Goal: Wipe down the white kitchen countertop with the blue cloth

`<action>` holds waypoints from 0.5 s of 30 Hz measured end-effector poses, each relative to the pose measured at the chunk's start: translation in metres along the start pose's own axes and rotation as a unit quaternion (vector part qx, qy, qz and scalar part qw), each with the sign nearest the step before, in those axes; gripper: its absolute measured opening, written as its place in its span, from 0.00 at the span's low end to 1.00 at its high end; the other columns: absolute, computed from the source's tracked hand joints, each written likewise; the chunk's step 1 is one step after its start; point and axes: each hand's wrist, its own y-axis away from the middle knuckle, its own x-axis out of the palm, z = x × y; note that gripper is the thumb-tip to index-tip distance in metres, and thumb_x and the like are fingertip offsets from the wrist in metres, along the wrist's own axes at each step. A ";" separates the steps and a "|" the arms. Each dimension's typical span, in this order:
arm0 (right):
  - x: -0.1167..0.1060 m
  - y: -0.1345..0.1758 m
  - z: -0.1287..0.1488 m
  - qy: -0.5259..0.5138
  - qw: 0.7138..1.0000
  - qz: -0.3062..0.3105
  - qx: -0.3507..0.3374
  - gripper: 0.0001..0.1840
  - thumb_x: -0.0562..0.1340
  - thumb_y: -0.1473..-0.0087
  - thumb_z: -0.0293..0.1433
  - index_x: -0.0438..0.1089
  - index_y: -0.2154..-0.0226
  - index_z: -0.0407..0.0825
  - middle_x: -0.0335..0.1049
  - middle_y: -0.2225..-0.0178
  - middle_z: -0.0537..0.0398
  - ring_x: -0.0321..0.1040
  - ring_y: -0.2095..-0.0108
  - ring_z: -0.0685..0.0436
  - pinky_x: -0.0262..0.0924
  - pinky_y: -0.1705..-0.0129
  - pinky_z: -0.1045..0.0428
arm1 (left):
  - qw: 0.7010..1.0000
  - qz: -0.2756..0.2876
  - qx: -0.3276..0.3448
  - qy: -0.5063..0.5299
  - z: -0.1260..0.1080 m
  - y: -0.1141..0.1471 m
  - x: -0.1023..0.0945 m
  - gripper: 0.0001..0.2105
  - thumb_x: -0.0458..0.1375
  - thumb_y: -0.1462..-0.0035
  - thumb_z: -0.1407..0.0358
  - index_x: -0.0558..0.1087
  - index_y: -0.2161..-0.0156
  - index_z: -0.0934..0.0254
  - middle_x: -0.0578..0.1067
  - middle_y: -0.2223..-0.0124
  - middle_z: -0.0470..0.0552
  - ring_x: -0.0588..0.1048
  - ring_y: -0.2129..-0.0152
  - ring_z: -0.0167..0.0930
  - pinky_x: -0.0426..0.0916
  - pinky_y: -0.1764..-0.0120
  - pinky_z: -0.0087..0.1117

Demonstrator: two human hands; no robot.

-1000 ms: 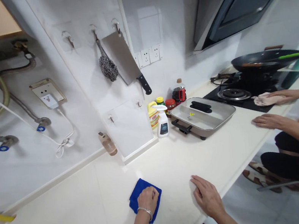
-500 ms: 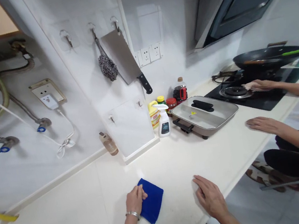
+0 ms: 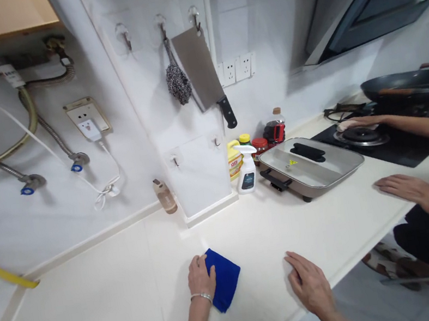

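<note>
A folded blue cloth [image 3: 226, 280] lies on the white countertop [image 3: 110, 300]. My left hand [image 3: 201, 278], with a bracelet at the wrist, is closed on the cloth's left edge, its thumb lying on top; some fingertips are hidden. To the right, apart from the cloth, my right hand [image 3: 310, 283] rests on the counter near its front edge, fingers stretched out and holding nothing.
An electric pan [image 3: 333, 175] with a glass lid stands behind, beside a white spray bottle [image 3: 247, 174]. A cleaver [image 3: 200, 69] and steel scourer [image 3: 178, 84] hang on the wall. At right, a co-worker's hand [image 3: 361, 122] wipes near the stove burner [image 3: 362, 135].
My view has turned a little left. My left hand has shifted to the cloth's left edge, its thumb now on top. The co-worker's wiping hand has moved from the burner's right side to behind it.
</note>
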 end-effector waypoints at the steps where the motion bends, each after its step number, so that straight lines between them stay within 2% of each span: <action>1: 0.000 0.000 0.000 0.001 1.000 0.000 0.000 0.21 0.51 0.42 0.34 0.65 0.48 0.50 0.68 0.45 0.47 0.64 0.46 0.41 0.59 0.44 0.41 | 1.000 0.014 -0.017 -0.015 0.002 -0.001 -0.001 0.21 0.52 0.42 0.63 0.66 0.44 0.64 0.68 0.41 0.61 0.65 0.42 0.40 0.60 0.41 0.42; 4: 0.000 0.001 0.000 0.005 1.000 0.002 0.000 0.21 0.51 0.42 0.34 0.64 0.47 0.50 0.67 0.45 0.48 0.63 0.45 0.41 0.59 0.44 0.41 | 0.994 0.067 -0.068 -0.045 0.013 -0.005 -0.006 0.27 0.58 0.47 0.56 0.65 0.43 0.67 0.72 0.46 0.64 0.69 0.47 0.45 0.65 0.47 0.44; 7: -0.001 0.000 0.001 0.005 1.000 0.004 0.002 0.20 0.51 0.42 0.34 0.64 0.48 0.50 0.67 0.45 0.49 0.63 0.45 0.42 0.59 0.44 0.41 | 0.988 0.121 -0.082 -0.041 0.020 -0.011 -0.013 0.25 0.59 0.50 0.50 0.71 0.51 0.64 0.76 0.51 0.60 0.74 0.53 0.44 0.68 0.52 0.41; 9: -0.001 0.001 0.001 0.002 1.000 0.006 0.003 0.20 0.51 0.42 0.34 0.64 0.48 0.50 0.67 0.45 0.48 0.63 0.45 0.41 0.60 0.44 0.41 | 0.989 0.131 -0.061 -0.027 0.018 -0.012 -0.016 0.22 0.58 0.49 0.52 0.72 0.53 0.63 0.76 0.50 0.60 0.73 0.51 0.44 0.67 0.50 0.40; 11: 0.000 0.002 0.000 0.000 1.000 0.009 0.003 0.21 0.51 0.42 0.34 0.64 0.47 0.51 0.67 0.45 0.48 0.64 0.45 0.41 0.60 0.44 0.41 | 0.992 0.127 -0.025 -0.002 0.013 -0.009 -0.019 0.21 0.56 0.47 0.55 0.71 0.51 0.64 0.75 0.47 0.59 0.71 0.48 0.42 0.65 0.47 0.39; 15: 0.005 0.005 -0.006 -0.002 1.000 0.010 -0.001 0.21 0.51 0.42 0.35 0.64 0.47 0.50 0.68 0.45 0.48 0.64 0.46 0.40 0.60 0.45 0.40 | 0.984 0.149 0.055 0.079 0.002 -0.001 -0.031 0.21 0.56 0.45 0.52 0.71 0.50 0.60 0.79 0.54 0.49 0.76 0.58 0.34 0.69 0.54 0.32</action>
